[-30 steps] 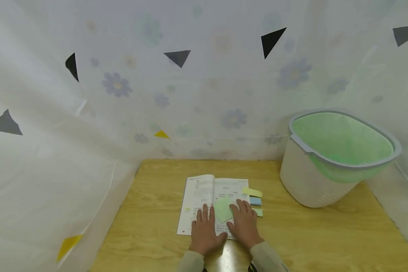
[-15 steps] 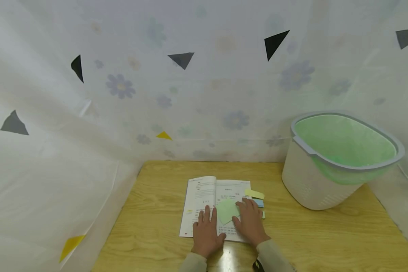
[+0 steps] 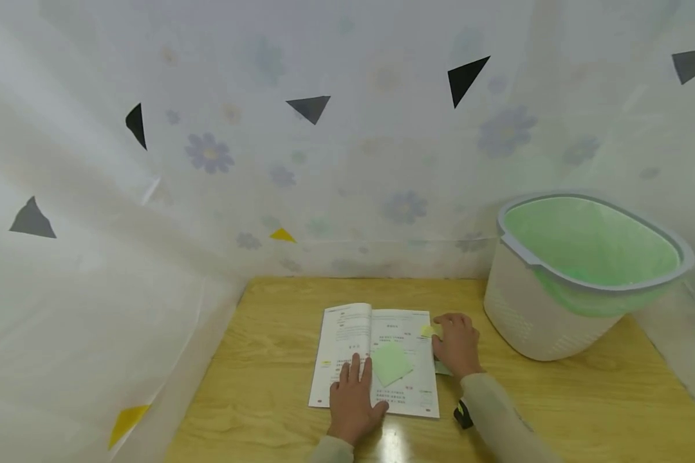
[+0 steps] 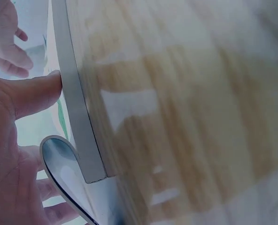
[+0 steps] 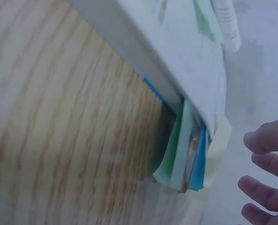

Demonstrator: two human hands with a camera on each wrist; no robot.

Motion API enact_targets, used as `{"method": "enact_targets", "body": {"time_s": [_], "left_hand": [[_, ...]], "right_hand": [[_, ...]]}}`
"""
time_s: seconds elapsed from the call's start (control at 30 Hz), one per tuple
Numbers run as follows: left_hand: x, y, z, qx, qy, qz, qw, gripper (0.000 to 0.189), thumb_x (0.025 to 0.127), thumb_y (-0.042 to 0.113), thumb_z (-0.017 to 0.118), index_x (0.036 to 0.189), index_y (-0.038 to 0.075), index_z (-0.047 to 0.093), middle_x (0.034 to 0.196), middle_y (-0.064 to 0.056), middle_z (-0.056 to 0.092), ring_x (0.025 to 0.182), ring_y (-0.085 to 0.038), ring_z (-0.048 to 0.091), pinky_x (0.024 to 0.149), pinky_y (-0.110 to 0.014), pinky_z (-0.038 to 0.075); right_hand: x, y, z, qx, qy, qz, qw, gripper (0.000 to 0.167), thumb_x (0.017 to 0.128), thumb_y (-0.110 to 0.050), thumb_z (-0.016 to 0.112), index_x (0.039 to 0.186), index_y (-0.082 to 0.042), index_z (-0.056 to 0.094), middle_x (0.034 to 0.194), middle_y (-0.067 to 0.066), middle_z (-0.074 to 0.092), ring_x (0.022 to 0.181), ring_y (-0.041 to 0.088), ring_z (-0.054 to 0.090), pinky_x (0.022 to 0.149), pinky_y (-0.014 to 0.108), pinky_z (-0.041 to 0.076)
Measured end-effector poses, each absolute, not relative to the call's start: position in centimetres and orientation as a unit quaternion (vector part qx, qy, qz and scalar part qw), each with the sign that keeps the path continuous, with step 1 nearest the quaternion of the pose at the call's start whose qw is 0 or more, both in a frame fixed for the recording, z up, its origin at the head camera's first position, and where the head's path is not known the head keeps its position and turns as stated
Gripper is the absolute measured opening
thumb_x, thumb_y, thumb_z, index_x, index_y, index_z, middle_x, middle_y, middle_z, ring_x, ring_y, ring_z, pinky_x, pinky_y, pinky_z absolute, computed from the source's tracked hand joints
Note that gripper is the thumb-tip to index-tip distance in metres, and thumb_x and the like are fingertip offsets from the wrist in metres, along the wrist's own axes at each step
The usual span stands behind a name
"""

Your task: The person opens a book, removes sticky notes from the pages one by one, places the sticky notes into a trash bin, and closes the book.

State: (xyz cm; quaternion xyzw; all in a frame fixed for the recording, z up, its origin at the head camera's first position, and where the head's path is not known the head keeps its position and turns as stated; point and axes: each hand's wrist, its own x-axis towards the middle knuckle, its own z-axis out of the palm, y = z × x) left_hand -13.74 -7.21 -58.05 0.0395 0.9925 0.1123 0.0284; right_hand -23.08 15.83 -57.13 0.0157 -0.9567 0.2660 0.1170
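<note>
Along the right edge of the open book (image 3: 421,360) on the surface (image 3: 266,360), a yellow tab (image 3: 428,331) sticks out sideways, its long axis pointing toward the right hand (image 3: 459,344), the nearer one, whose fingers are loosely bent, apart and visibly gripping nothing. Over the book's lower middle, the left hand (image 3: 352,399) rests with fingers spread, just left of a green note (image 3: 392,364).

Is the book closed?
No, the book lies open on the table, with the left hand resting on it.
</note>
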Motion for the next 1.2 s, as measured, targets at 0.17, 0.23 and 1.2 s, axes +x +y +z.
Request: {"method": "enact_targets", "body": {"time_s": [0.17,0.23,1.2], "left_hand": [[-13.9,-7.4,-58.0,0.04,0.993,0.112,0.023,0.09,0.079,0.054,0.073,0.153,0.019,0.037,0.162,-0.009,0.032,0.145,-0.036,0.037,0.103,-0.057,0.043],[-13.9,-7.3,-57.9,0.042,0.992,0.115,0.028,0.09,0.079,0.053,0.073,0.154,0.019,0.037,0.163,-0.01,0.032,0.145,-0.036,0.036,0.104,-0.057,0.043],[-14.1,-7.3,-57.8,0.04,0.991,0.124,0.03,0.088,0.08,0.051,0.072,0.154,0.019,0.037,0.163,-0.01,0.031,0.146,-0.036,0.035,0.104,-0.057,0.042]], "right_hand": [[-24.2,15.7,-57.6,0.041,-0.966,0.237,0.098,0.031,0.088,-0.01,0.065,0.117,-0.003,0.067,0.128,0.023,0.062,0.131,0.046,0.041,0.098,0.069,0.035],[-24.5,15.8,-57.8,0.043,-0.969,0.225,0.092,0.029,0.087,-0.009,0.064,0.115,-0.002,0.068,0.127,0.023,0.062,0.13,0.046,0.041,0.098,0.07,0.035],[-25.6,15.6,-57.7,0.057,-0.98,0.181,0.054,0.022,0.088,-0.01,0.065,0.104,-0.016,0.079,0.112,0.011,0.075,0.12,0.042,0.054,0.102,0.075,0.027]]}}
